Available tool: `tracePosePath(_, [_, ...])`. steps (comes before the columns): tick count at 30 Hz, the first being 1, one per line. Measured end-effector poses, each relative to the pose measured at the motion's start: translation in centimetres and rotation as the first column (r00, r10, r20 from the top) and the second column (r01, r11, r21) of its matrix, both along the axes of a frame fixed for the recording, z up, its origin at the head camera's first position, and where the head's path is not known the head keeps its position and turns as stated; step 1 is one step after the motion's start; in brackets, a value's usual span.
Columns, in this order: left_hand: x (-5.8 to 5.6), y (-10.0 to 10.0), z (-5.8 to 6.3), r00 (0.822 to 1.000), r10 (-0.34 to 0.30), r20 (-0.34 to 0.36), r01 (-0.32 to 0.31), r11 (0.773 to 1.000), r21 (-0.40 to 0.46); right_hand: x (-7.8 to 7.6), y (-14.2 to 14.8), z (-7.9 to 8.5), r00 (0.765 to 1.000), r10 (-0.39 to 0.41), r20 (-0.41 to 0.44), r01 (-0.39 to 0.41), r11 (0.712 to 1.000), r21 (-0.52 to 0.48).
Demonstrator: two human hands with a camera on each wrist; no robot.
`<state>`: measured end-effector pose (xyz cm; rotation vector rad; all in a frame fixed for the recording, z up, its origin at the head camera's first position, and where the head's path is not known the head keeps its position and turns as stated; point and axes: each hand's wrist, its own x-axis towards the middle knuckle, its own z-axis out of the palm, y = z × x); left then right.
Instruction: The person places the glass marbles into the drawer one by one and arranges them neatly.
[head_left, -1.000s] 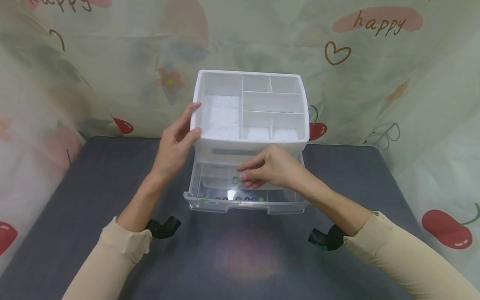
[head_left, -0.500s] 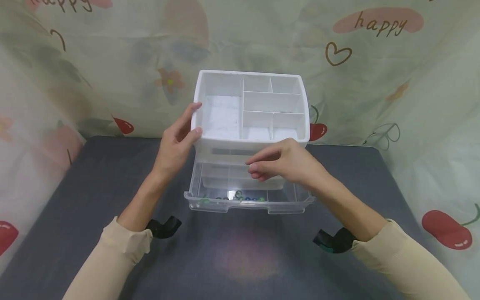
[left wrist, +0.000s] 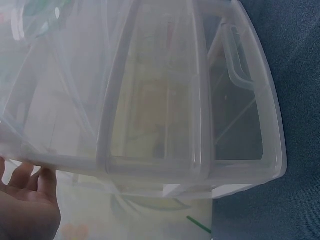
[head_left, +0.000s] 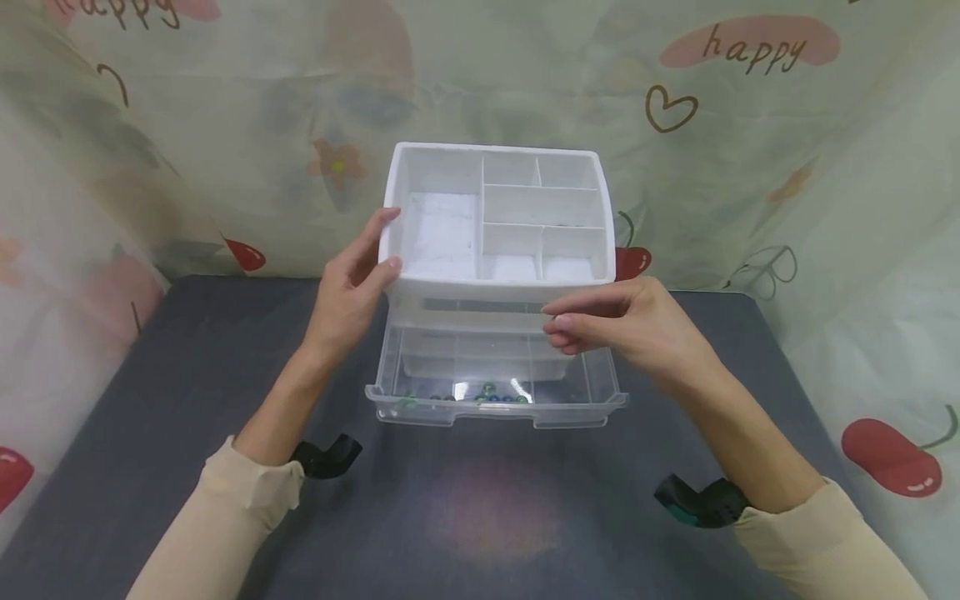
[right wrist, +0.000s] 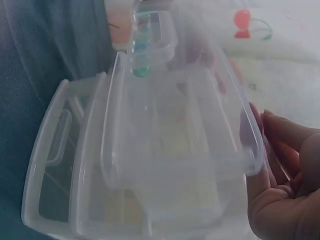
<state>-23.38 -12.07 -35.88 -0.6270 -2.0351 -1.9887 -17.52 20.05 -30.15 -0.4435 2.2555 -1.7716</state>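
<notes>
A white storage box with a divided top tray stands at the back of the table. Its clear drawer is pulled out toward the front. Several glass marbles lie along the drawer's front wall; they show as blurred green and blue marbles in the right wrist view. My left hand grips the box's left rim, thumb and fingers on its edge. Above the drawer's right side hovers my right hand, fingers loosely bent. Nothing shows between thumb and forefinger, though part of the palm is hidden.
The box stands on a dark grey table. Lower clear drawers are pushed in beneath the open one. A printed cloth hangs behind and along both sides. Each wrist wears a black camera strap.
A marble at my right fingertips has dropped into the drawer, joining the others at its front. The right hand has drawn back to the right and slightly up. The left hand stays in place.
</notes>
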Motion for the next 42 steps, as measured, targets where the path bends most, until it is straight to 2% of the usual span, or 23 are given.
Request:
tracePosePath(5, [0.0,0.0,-0.1,1.0,-0.004,-0.008,0.004,1.0,0.003,0.4,1.5,-0.6,0.999,-0.021,-0.042,0.02,1.0,-0.006])
tracePosePath(10, [0.1,0.0,-0.1,1.0,-0.009,-0.018,0.009,1.0,0.006,0.7,2.8,-1.2,0.995,-0.063,-0.08,0.066,0.997,0.044])
tracePosePath(15, [0.0,0.1,-0.2,1.0,-0.011,-0.028,0.011,1.0,0.019,1.3,3.9,-1.6,0.989,-0.132,-0.072,0.137,0.988,0.067])
tracePosePath(19, [0.0,0.1,-0.2,1.0,-0.012,-0.028,0.013,1.0,0.027,1.5,4.9,-2.2,0.985,-0.158,-0.066,0.161,0.985,0.057])
tracePosePath(28, [0.0,0.2,-0.1,1.0,-0.01,-0.028,0.011,1.0,0.028,1.6,6.9,-4.6,0.988,-0.148,-0.048,0.149,0.988,0.037])
tracePosePath(35, [0.0,0.2,-0.1,1.0,-0.01,-0.027,0.011,1.0,0.019,1.6,7.9,-6.3,0.986,-0.158,-0.044,0.163,0.977,0.136])
tracePosePath(42, [0.0,0.3,-0.1,1.0,-0.007,-0.019,0.007,1.0,0.025,1.7,8.4,-8.9,0.986,-0.165,-0.026,0.167,0.974,0.156])
